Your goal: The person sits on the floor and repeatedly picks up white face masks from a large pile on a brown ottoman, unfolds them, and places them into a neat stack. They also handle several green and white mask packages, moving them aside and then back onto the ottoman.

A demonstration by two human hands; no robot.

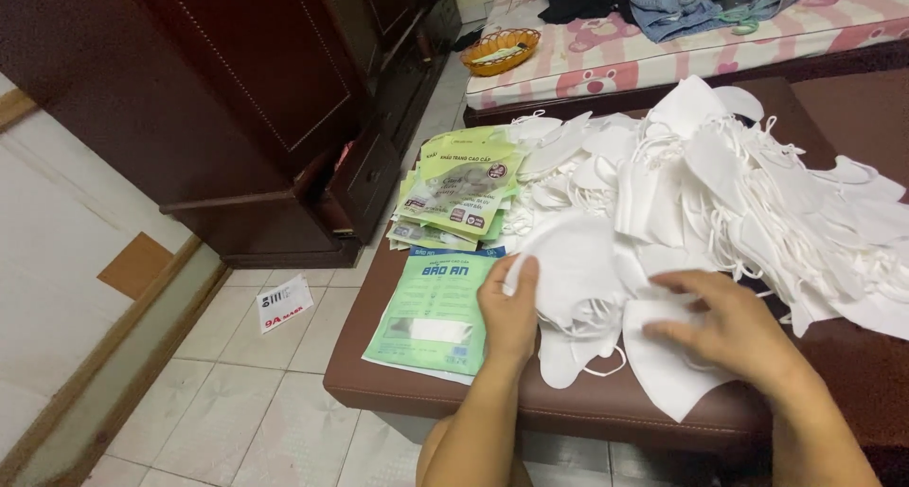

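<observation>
So we're sitting at the brown padded desk [606, 407] and we're barely getting started, by the look of it. Our left hand [508, 307] is pinching the edge of a white face mask [568, 265] between thumb and fingers, lifting it just beside a flat green pouch [431, 312] that's lying at the desk's near left corner. Our right hand [734, 331] is resting flat and open, fingers spread, pressing down on another loose mask [668, 369] near the front edge, not really gripping anything.

As for progress: we're looking at a huge heap of white masks [757, 194] covering the middle and right of the desk, and a stack of green pouches [459, 189] behind the single one. We can't tell whether those stacked pouches are filled or empty. Judging from the size of the heap, we're guessing most of the work is still waiting for us.

A small white card [284, 304] is lying on the tile floor [246, 392].
</observation>
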